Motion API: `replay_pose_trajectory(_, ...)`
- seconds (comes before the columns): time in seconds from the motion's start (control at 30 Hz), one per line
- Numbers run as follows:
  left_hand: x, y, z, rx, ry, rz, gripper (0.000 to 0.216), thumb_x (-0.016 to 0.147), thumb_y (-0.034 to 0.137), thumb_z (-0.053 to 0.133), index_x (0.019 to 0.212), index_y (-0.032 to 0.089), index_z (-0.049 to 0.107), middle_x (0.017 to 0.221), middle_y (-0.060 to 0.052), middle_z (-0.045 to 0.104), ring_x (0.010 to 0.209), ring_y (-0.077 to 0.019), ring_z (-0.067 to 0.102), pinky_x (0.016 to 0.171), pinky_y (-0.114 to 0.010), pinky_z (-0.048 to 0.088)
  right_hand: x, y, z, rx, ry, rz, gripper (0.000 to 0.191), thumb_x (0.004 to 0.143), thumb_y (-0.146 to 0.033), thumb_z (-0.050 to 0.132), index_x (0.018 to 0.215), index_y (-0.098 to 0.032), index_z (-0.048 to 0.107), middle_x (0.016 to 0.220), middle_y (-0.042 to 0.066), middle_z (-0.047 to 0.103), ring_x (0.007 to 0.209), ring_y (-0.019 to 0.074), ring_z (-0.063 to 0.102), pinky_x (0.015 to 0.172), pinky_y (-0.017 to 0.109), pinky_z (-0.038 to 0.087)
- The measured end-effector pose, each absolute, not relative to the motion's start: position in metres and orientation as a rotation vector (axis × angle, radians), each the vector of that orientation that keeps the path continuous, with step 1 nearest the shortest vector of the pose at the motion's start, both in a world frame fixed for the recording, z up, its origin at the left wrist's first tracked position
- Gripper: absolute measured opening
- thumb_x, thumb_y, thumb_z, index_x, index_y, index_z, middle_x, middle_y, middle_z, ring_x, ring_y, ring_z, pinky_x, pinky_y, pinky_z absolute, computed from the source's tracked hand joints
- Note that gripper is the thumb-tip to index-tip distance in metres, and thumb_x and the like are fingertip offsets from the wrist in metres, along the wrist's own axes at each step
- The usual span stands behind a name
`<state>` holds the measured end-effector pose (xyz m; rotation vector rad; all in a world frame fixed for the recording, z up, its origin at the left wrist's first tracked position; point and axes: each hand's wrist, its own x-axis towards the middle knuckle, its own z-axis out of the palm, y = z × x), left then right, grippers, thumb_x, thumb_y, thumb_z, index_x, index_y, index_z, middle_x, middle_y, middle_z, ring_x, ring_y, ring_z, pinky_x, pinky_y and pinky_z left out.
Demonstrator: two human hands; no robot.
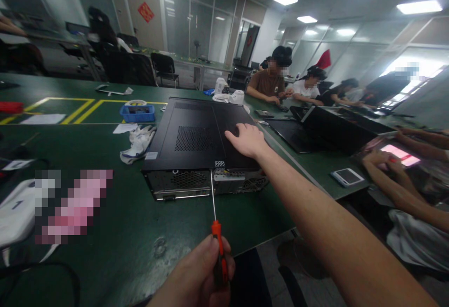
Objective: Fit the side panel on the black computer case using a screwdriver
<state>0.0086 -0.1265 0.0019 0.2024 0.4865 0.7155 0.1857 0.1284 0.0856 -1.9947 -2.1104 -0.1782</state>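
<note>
A black desktop computer case [196, 134] lies flat on the green table [115, 232], its rear panel facing me. My right hand [249, 141] rests open and palm down on the case's top cover near the rear right corner. At the bottom of the view, my left hand [196, 279] is closed around the orange-and-black handle of a screwdriver [214, 213]. Its thin shaft points away from me, with the tip at the upper edge of the case's rear panel.
White gloves [138, 143] and a blue tray [137, 112] lie left of the case. An open black case [333, 129] and a phone [347, 176] sit to the right, where another person's arms [396, 190] work. More people sit at the far side. The table edge runs just before me.
</note>
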Motion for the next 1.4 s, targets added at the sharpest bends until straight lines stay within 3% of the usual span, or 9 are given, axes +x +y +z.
replay_pose_trajectory(0.27,0.008,-0.127,0.009,0.21,0.516,0.702,0.028,0.094,0.048,0.061,0.098,0.02,0.063,0.082,-0.002,0.066,0.048,-0.0042,0.054,0.048,-0.017,0.027,0.184,0.126,0.087,-1.997,-2.103,-0.167,0.073,0.093,-0.069,0.035,0.136,-0.016,0.059,0.141,0.02,0.058,0.131,0.0409,0.05,0.107,0.056,0.038)
replay_pose_trajectory(0.43,0.008,-0.128,0.007,0.171,0.489,0.736,0.023,0.091,0.044,0.067,0.095,0.022,0.062,0.08,0.001,0.065,0.048,-0.0033,0.053,0.047,-0.017,0.026,0.184,0.126,0.087,-1.994,-2.106,-0.159,0.072,0.093,-0.069,0.036,0.136,-0.016,0.059,0.141,0.02,0.058,0.131,0.0405,0.05,0.107,0.056,0.038)
replay_pose_trajectory(0.7,0.003,-0.123,0.004,0.2,0.437,0.664,0.033,0.096,0.053,0.054,0.1,0.022,0.065,0.082,-0.004,0.068,0.048,-0.0057,0.057,0.045,-0.017,0.025,0.185,0.127,0.087,-2.0,-2.111,-0.165,0.073,0.093,-0.069,0.035,0.136,-0.015,0.059,0.139,0.02,0.059,0.129,0.0402,0.051,0.106,0.055,0.039)
replay_pose_trajectory(1.4,0.007,-0.126,0.011,0.099,0.55,0.707,0.027,0.088,0.045,0.071,0.098,0.022,0.062,0.085,-0.001,0.067,0.052,-0.0052,0.057,0.05,-0.017,0.032,0.185,0.127,0.087,-1.996,-2.116,-0.176,0.073,0.093,-0.07,0.035,0.135,-0.016,0.059,0.14,0.02,0.059,0.13,0.0408,0.051,0.106,0.055,0.04)
